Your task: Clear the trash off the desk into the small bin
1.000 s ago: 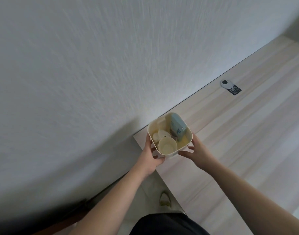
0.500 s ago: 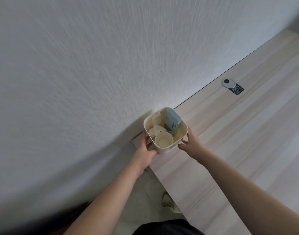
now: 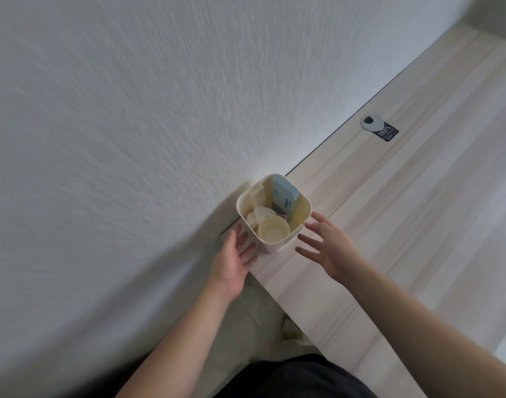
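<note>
Small bin (image 3: pixel 299 218), cream, square, holding paper cup (image 3: pixel 273 231), blue carton (image 3: pixel 285 196)

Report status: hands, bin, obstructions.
Left hand open, right hand open. Small bin on desk corner, holding paper cup, blue carton, crumpled paper. Nothing blocking.

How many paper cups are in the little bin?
1 that I can see. The paper cup stands open side up in the near corner of the bin, beside crumpled paper and a blue carton. More could be hidden underneath.
</note>
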